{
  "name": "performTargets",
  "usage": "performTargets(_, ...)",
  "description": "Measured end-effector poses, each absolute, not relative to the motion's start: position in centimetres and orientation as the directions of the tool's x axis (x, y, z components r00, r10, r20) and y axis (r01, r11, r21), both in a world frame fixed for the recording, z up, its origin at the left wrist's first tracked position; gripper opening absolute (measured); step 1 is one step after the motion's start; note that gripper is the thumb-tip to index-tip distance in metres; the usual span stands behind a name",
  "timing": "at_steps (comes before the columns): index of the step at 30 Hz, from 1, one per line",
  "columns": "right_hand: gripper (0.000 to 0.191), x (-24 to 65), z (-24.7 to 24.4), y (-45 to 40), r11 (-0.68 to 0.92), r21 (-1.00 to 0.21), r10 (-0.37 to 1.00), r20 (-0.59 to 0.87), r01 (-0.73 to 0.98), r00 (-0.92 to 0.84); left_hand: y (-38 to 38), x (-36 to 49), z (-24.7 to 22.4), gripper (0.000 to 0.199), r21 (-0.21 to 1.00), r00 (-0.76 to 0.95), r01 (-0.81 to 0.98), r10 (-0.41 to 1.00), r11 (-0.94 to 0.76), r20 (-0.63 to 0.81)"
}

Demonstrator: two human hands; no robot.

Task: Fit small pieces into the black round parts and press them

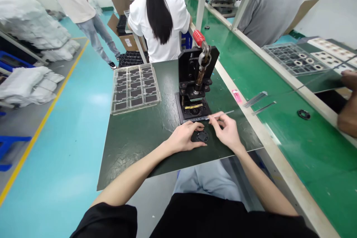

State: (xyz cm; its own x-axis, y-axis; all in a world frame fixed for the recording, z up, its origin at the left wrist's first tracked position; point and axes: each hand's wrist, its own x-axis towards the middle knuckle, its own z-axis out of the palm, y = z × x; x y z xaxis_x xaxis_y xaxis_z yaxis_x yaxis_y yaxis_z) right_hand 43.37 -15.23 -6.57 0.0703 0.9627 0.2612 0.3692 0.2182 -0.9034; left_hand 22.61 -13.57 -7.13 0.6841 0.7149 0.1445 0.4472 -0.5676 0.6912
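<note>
Clear ribbed plastic tray (134,109) packed with dark square pieces (135,92) on a crinkly dark-green mat (131,148), then left hand (184,137) open and loose just beside a round black ring (200,136), black metal hand press (193,93) behind, and right hand (226,131) in a narrow pinch on a thin metal strip (195,119).

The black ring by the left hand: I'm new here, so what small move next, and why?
Probably keep the left hand steady on the black ring while the right hand draws the thin metal strip clear of the press base: the strip, pinched in that hand, seems to lie along that base.
</note>
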Motion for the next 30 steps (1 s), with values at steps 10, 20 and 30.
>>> performTargets(10, 0.028, 44.3, -7.7, -18.9, 0.255, -0.802, 0.964, 0.253, 0.540, -0.079, -13.8, 22.8, -7.1, 0.058, 0.703, 0.667, 0.448, 0.730, -0.553, 0.150)
performTargets(20, 0.023, 43.8, -7.6, -18.7, 0.397, -0.684, 0.909, 0.383, 0.612, -0.162, -13.8, 22.8, -7.5, 0.056, 0.712, 0.671, 0.433, 0.725, -0.552, 0.154)
performTargets(30, 0.022, 43.8, -6.8, -18.0, 0.325, -0.799, 0.918, 0.395, 0.506, 0.033, -13.8, 22.8, -7.3, 0.058, 0.707, 0.666, 0.446, 0.731, -0.549, 0.147)
